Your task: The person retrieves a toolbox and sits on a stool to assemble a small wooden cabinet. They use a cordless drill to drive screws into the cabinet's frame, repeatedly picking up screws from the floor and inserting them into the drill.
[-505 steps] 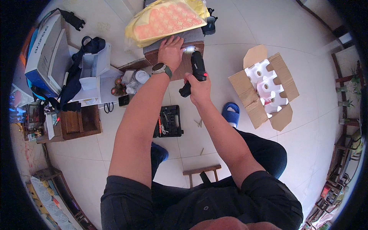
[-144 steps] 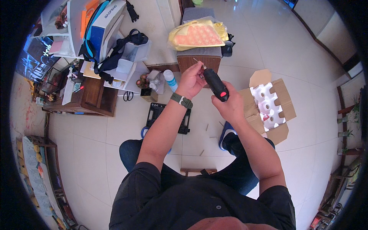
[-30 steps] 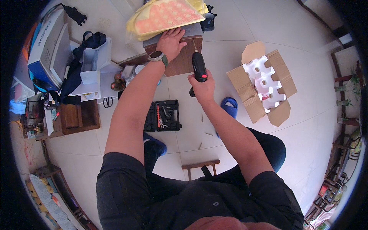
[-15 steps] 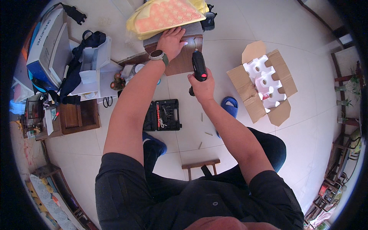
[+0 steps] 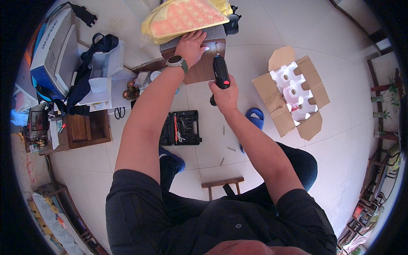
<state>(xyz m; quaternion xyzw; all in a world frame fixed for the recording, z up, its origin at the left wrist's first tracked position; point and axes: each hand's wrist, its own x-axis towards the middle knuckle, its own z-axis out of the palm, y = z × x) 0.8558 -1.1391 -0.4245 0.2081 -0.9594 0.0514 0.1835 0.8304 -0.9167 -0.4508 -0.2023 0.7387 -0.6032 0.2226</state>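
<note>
My right hand (image 5: 226, 97) grips a black cordless screwdriver (image 5: 220, 70) with a red button, its nose pointing away from me at a wooden panel (image 5: 200, 73). A bright patch lights the wood just beyond the tip. Whether the bit touches a screw is too small to tell. My left hand (image 5: 192, 46), with a watch on the wrist, rests flat with fingers spread on the panel's far edge and the grey cushioned top (image 5: 215, 32). Just past its fingertips lies a yellow plastic-wrapped package (image 5: 187, 18) with an orange pattern.
An open black tool case (image 5: 194, 127) with bits lies on the tiled floor, near thin rods (image 5: 231, 149). To the right stands an open cardboard box (image 5: 272, 97) with white foam. A cluttered low cabinet (image 5: 100, 125) is left. A small wooden stool (image 5: 223, 182) is close to me.
Hardly anything differs. The screwdriver's nose sits very slightly farther away from me, and the lit patch on the wood looks brighter. My left hand stays in place.
</note>
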